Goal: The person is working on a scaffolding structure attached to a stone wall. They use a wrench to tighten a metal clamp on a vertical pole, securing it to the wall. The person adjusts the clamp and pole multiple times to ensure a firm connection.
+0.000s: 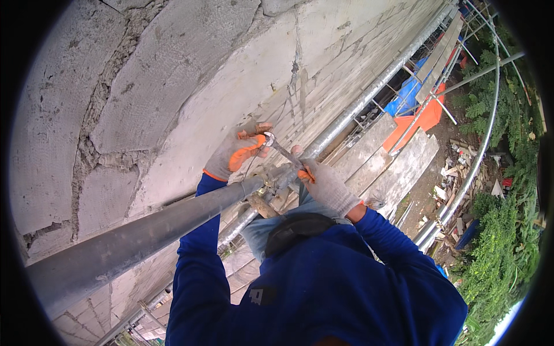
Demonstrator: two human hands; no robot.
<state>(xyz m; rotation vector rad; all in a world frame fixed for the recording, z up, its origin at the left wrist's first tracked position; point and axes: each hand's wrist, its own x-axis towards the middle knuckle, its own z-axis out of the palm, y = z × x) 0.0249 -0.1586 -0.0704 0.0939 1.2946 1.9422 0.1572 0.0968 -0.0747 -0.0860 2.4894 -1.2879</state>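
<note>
Both my hands wear grey gloves with orange grips. My left hand (pixel 239 150) is near the wall, its fingers curled at the head of a metal wrench (pixel 284 151); a thin wire dangles below it. My right hand (pixel 323 187) grips the other end of that tool, lower and to the right. Under my hands a thick grey scaffold tube (pixel 144 242) runs diagonally and meets a coupler (pixel 266 183) and a paler galvanised tube (pixel 358 104). A short rusty piece (pixel 259 205) sits at the joint, close to my body.
A cracked pale block wall (pixel 133 104) fills the upper left. Scaffold planks (pixel 404 173) lie far below on the right, with orange (pixel 427 112) and blue sheeting (pixel 404 98). Beyond are outer tubes (pixel 489 127), scattered rubble (pixel 456 184) and green shrubs (pixel 490 242) at ground level.
</note>
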